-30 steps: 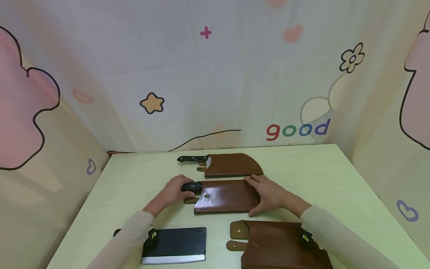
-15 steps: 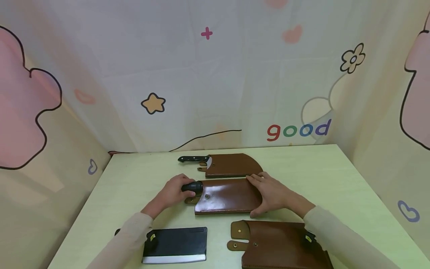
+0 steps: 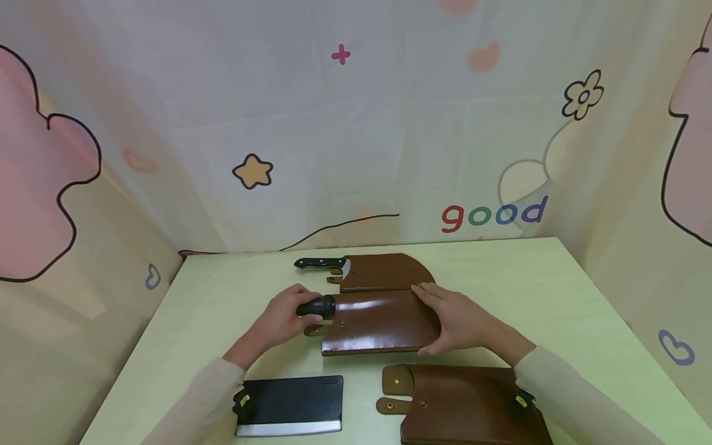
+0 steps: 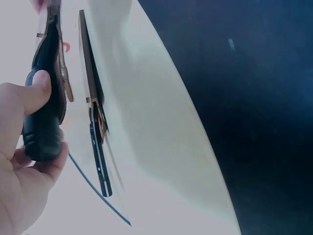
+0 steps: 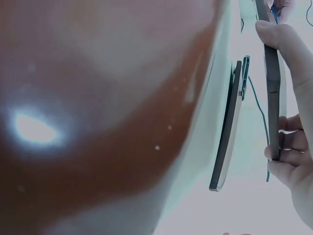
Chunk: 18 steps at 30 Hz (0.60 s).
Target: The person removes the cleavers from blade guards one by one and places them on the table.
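A brown leather sheath [image 3: 378,321] is held in the middle of the table, with a knife's black handle [image 3: 317,307] sticking out of its left end; the blade is hidden inside. My left hand [image 3: 280,316] grips that handle, thumb on one side and fingers round the other, as the left wrist view confirms. At the sheath's right end my right hand [image 3: 458,318] holds it between thumb and fingers across its width. In the right wrist view the sheath [image 5: 272,88] appears edge-on, off the table. An unfastened strap [image 3: 314,330] hangs below the handle.
Just behind lies another sheathed knife [image 3: 386,272], its black handle pointing left. A cleaver [image 3: 295,402] with a dark blade and silver edge lies front left, its handle hidden by my sleeve. Front right is a larger brown sheath [image 3: 456,402] with open straps. Printed cloth walls enclose the table [image 3: 573,309].
The sheathed knife's far edge has risen and its face has tilted, while the near edge stays nearly level. My right hand has shifted slightly right, and my left hand slightly up and left.
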Available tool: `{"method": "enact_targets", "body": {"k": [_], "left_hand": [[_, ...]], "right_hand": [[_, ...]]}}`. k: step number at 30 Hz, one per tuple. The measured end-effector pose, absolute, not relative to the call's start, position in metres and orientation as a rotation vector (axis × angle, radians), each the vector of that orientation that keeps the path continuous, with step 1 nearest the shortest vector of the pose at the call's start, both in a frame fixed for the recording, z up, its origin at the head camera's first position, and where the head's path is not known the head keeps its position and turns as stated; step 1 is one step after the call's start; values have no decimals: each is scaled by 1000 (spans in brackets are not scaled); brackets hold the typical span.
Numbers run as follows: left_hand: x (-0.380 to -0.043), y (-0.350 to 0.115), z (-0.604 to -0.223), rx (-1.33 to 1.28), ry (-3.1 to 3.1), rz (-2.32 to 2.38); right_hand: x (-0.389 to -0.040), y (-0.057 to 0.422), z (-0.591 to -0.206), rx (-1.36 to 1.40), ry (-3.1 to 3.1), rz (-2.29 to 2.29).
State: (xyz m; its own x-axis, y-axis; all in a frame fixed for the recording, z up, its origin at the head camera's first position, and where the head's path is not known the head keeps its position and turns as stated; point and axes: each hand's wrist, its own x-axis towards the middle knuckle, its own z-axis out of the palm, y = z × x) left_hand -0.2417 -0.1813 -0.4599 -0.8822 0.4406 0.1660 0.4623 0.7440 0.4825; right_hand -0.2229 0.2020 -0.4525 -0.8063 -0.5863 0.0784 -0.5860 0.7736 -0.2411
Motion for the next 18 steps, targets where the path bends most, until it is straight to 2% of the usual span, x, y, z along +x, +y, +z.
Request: {"method": "enact_targets", "body": {"k": [18], "left_hand": [[-223,-172,-454,-753,-2864,-766]], "right_hand": [[-211,205,-456,-978,2979,-460]]}}
